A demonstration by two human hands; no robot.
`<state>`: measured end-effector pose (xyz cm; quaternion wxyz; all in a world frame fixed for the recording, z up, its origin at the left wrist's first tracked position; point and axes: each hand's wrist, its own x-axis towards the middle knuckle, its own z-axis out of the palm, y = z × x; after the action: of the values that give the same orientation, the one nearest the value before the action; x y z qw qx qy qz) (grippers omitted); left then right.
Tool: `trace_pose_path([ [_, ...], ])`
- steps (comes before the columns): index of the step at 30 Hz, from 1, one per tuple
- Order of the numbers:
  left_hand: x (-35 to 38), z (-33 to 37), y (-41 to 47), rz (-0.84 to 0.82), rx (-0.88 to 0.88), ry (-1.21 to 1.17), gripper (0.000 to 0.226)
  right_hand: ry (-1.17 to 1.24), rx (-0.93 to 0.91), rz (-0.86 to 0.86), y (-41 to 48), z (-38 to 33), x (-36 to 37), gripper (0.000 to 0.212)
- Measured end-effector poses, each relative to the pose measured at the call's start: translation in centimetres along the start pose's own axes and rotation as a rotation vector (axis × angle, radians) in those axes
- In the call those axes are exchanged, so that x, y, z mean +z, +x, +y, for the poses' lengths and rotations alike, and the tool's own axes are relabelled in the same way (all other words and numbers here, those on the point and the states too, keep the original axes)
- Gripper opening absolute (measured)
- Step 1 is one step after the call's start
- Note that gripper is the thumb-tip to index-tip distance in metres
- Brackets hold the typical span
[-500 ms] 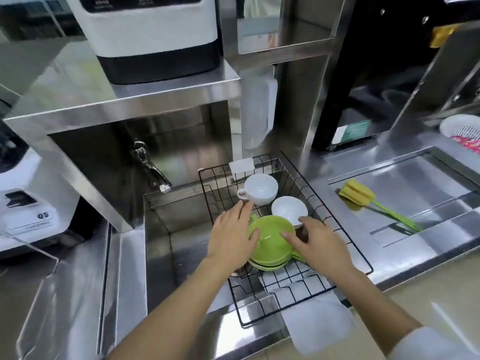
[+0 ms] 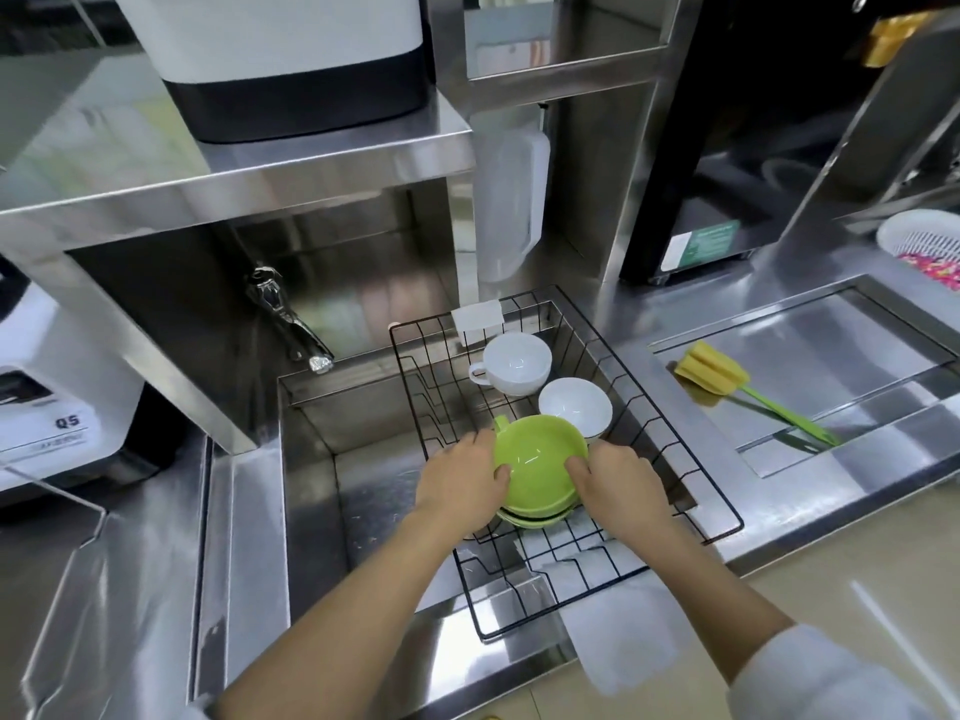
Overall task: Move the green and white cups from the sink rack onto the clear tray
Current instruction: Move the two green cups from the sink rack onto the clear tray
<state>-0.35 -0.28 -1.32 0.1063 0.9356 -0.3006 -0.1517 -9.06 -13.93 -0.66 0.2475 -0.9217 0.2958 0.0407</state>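
A stack of green cups (image 2: 537, 459) sits in the black wire rack (image 2: 680, 459) over the sink. My left hand (image 2: 460, 483) grips the stack's left side and my right hand (image 2: 621, 483) grips its right side, thumbs over the top cup's rim. Behind the stack stand two white cups: one with a handle (image 2: 514, 363) at the rack's far end and one (image 2: 574, 407) just right of the green rim. The clear tray (image 2: 67, 605) shows at the lower left, its edges faint on the steel counter.
The sink basin (image 2: 322, 475) lies left of the rack, with a tap (image 2: 288, 324) above it. A yellow sponge brush (image 2: 727, 381) lies on the steel panel at right. A white basket (image 2: 924, 241) stands at far right. A steel shelf with an appliance overhangs the sink.
Both hands have closed tighter on the green stack, thumbs now hooked over the rim. The stack seems slightly raised and tilted toward me.
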Motion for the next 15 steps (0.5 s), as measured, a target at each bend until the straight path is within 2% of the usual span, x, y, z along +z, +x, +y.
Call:
trace_pose_path([
  [3, -0.9, 0.0, -0.3, 0.05, 0.001, -0.175, 0.04, 0.054, -0.014, 0.066, 0.0, -0.3, -0.6, 0.023],
  [7, -2.8, 0.0, -0.3, 0.2, -0.057, -0.476, 0.027, 0.125, -0.105, 0.171, 0.3, -1.3, -2.1, 0.018],
  [10, -4.8, -0.1, -0.4, 0.15, -0.181, -0.95, 0.011, 0.225, -0.176, 0.235, 0.2, -2.5, -3.2, 0.014],
  [12, -6.1, -0.5, -0.8, 0.091, -0.237, -1.188, 0.013, 0.27, -0.232, 0.279, 0.1, -3.4, -3.5, 0.02],
  [15, -7.2, -1.5, -1.4, 0.202, -0.227, -1.197, 0.027, 0.282, -0.347, 0.326, 0.0, -5.4, -3.5, 0.041],
])
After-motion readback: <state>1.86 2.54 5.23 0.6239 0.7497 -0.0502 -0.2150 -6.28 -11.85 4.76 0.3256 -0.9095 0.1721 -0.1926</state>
